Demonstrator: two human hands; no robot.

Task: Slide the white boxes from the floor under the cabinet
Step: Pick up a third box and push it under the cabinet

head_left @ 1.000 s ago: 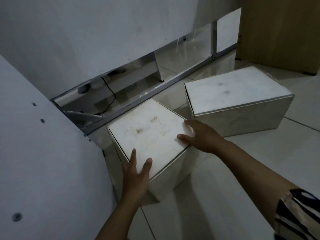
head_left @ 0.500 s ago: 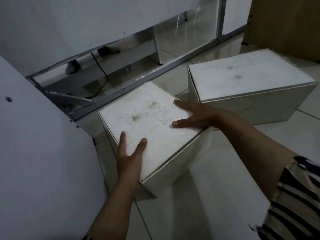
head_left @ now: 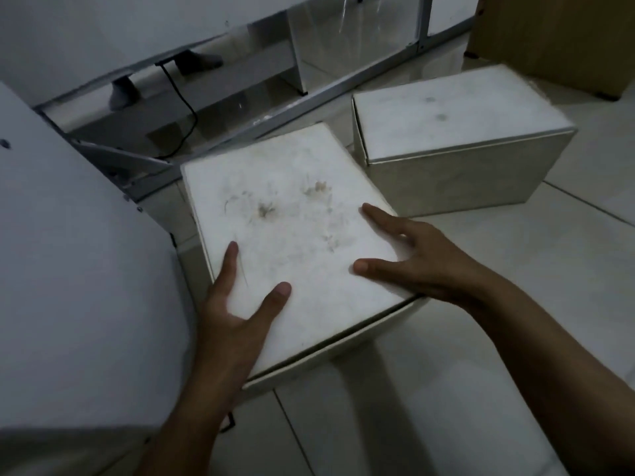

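A white box with a smudged lid (head_left: 288,214) sits on the tiled floor in the middle of the head view. My left hand (head_left: 237,310) grips its near left corner, thumb and forefinger on the lid. My right hand (head_left: 409,255) clasps its right edge, thumb on top and fingers down the side. A second white box (head_left: 453,132) stands behind it to the right, untouched. The white cabinet (head_left: 79,262) fills the left side, its underside gap hidden from here.
A grey metal frame rail (head_left: 309,101) crosses the floor behind the boxes, with a black cable (head_left: 185,108) and a person's feet (head_left: 123,91) beyond it. A brown cardboard box (head_left: 556,32) stands at the far right. Bare tiles (head_left: 446,389) lie in front.
The view has closed in on the near box. The box has turned a little between my hands, and my right hand has slipped back along its right edge toward me.
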